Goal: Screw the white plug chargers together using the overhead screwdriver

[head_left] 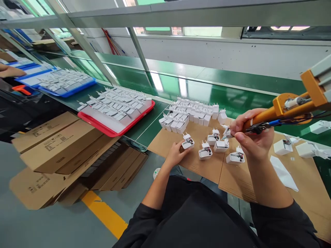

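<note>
My left hand (176, 153) has its fingers closed around the side of an open white power adapter case (188, 143), with wires and small parts showing inside. In my right hand (252, 139) is an orange glue dispensing gun (263, 115), gripped near its front. Its nozzle (227, 135) points left, close above another open adapter case (221, 146). More open cases stand between my hands, among them one case (205, 153) near the cardboard's front edge and another case (235, 158) below my right hand. Plug pins stick up from their tilted lids.
Rows of white adapters (191, 112) stand at the back of the cardboard sheet (165, 139). Left are a red tray (113, 132) and a blue tray (69, 92) of adapters. Cardboard boxes (59, 144) stack below. A white paper (283, 174) lies right. Another person's arm (11, 71) shows far left.
</note>
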`<state>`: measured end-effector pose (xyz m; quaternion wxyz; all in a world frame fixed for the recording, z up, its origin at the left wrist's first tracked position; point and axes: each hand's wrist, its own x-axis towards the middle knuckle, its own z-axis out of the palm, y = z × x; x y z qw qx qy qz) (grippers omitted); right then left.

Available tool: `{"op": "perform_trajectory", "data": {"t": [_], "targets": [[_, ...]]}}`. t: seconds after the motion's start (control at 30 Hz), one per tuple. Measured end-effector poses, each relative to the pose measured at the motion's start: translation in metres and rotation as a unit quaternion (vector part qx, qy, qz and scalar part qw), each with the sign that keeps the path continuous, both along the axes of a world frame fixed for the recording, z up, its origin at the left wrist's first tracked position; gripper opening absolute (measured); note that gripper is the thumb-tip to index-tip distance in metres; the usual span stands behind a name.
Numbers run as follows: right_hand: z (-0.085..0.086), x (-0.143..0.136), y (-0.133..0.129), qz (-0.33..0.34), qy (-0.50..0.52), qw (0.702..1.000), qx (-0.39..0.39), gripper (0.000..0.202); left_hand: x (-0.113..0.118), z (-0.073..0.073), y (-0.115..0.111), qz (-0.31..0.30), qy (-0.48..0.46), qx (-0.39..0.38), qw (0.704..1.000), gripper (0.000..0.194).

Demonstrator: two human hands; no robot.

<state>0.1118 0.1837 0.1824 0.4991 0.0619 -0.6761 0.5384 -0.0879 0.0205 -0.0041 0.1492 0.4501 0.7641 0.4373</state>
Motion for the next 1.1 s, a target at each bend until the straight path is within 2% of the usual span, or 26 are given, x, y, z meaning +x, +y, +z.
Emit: {"op": "perform_trajectory", "data": {"t": [0.07,0.1,0.17,0.23,0.27,0.4,0.53,0.63,0.83,0.97,1.1], "targets": [[-0.001,0.001,0.004,-0.003,-0.005,1.000,-0.013,0.037,-0.011,0.005,-0.002,-0.015,-0.002,0.016,1.000,0.064],[-0.001,0.002,0.005,-0.006,-0.008,1.000,-0.018,0.039,-0.017,0.010,-0.001,0.007,0.010,0.025,1.000,0.065],[-0.001,0.004,0.006,-0.013,-0.010,1.000,-0.022,0.041,-0.031,0.018,0.008,0.092,0.081,0.032,0.992,0.059],[-0.001,0.005,0.006,-0.024,-0.009,0.999,-0.021,0.041,-0.043,0.025,0.023,0.163,0.184,0.003,0.969,0.050],[-0.001,0.006,0.006,-0.028,-0.009,0.999,-0.020,0.040,-0.046,0.027,0.031,0.178,0.228,-0.020,0.957,0.049],[-0.002,0.009,0.008,-0.036,-0.005,0.999,-0.018,0.039,-0.049,0.024,0.052,0.179,0.296,-0.081,0.935,0.050],[-0.005,0.012,0.013,-0.032,-0.003,0.999,-0.014,0.040,-0.042,0.016,0.050,0.174,0.307,-0.062,0.934,0.043],[-0.007,0.012,0.016,-0.031,-0.007,0.999,-0.011,0.044,-0.043,0.013,0.046,0.165,0.296,-0.048,0.940,0.041],[-0.005,0.011,0.017,-0.047,-0.015,0.999,0.005,0.046,-0.048,0.015,0.044,0.167,0.217,-0.002,0.962,0.036],[-0.005,0.013,0.015,-0.054,-0.029,0.998,-0.009,0.047,-0.037,0.025,0.019,0.188,0.127,0.102,0.969,0.041],[-0.007,0.013,0.015,-0.048,-0.012,0.999,-0.021,0.047,-0.027,0.040,-0.014,0.230,0.035,0.185,0.955,0.051]]}}
